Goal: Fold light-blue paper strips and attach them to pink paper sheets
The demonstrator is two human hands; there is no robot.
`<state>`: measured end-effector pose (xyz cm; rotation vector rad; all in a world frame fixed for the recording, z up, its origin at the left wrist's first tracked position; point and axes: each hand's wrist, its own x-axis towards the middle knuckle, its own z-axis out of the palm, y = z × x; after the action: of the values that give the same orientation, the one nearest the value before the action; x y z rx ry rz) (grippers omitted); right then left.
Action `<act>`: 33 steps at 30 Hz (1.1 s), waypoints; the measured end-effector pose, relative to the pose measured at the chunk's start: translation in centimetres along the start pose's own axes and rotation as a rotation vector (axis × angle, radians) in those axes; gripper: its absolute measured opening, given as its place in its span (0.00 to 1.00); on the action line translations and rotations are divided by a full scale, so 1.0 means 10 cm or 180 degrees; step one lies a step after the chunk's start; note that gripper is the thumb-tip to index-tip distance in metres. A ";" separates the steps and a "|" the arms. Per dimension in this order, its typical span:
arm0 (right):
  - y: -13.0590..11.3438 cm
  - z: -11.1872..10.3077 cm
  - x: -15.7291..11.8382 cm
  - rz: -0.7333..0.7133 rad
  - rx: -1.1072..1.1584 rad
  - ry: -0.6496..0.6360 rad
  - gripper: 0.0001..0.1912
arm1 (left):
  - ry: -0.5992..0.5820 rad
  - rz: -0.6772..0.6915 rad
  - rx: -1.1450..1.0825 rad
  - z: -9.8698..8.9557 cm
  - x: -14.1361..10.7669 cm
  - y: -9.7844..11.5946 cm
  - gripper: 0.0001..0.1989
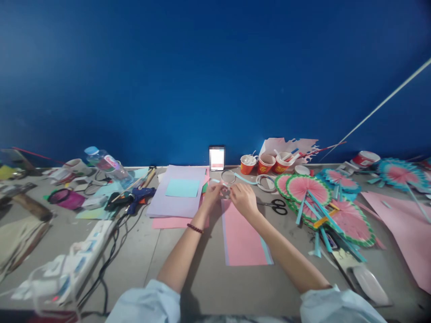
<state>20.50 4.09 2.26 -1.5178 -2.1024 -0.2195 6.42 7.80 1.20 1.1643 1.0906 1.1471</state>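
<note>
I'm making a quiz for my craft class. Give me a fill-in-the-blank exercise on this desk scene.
1. The left hand and right hand meet above a ____ sheet of paper.
2. The scissors have ____ handles.
3. The three paper cups stand against the ____ wall.
4. A bead bracelet sits on the ____ wrist.

Missing words: pink; black; blue; left

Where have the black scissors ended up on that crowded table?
In the head view the black scissors lie flat on the table, just right of the person's right hand and left of the pink paper fans.
</note>
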 end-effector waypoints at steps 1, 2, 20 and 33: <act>-0.03 0.00 0.00 -0.0101 0.0072 -0.0090 0.12 | 0.0052 -0.0041 -0.0134 -0.02 0.01 0.00 0.18; -0.05 0.00 0.00 -0.0182 0.0180 -0.0164 0.11 | 0.0094 -0.0056 -0.0226 -0.04 0.02 0.00 0.16; 0.55 0.37 0.43 0.0189 0.0508 -0.0771 0.15 | -0.0096 -0.0016 -0.0206 -0.11 0.04 0.06 0.14; 0.13 -0.03 0.33 0.0933 0.2195 0.0182 0.09 | -0.0178 0.1911 0.1721 -0.16 -0.14 0.55 0.13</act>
<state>21.06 7.15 3.92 -1.3289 -1.6264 0.5123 4.19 6.78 6.63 2.0328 1.0694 1.2885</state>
